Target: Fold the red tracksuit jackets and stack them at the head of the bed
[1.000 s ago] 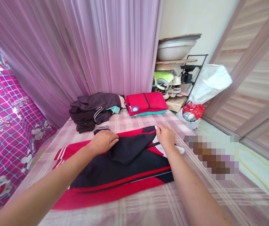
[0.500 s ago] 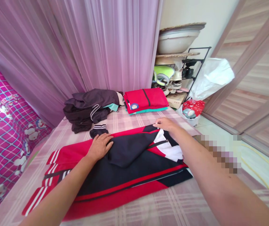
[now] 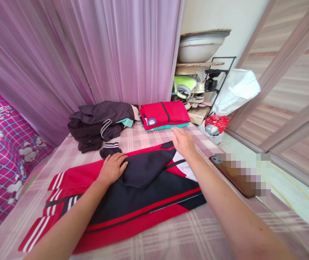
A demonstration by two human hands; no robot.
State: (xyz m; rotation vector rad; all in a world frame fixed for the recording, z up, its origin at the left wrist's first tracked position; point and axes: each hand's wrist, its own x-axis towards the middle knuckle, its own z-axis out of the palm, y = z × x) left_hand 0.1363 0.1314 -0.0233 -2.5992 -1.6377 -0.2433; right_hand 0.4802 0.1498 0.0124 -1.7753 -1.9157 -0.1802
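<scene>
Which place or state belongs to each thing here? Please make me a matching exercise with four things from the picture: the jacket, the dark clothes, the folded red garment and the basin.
Things:
1. red-and-black jacket
2. dark clothes
3. folded red garment
4. white basin

Places and states:
A. above the shoes
B. lying under the left hand
C. on top of a teal cloth
D. crumpled in a loose heap

Right pairs: 1-B, 2-D, 3-C, 4-A
</scene>
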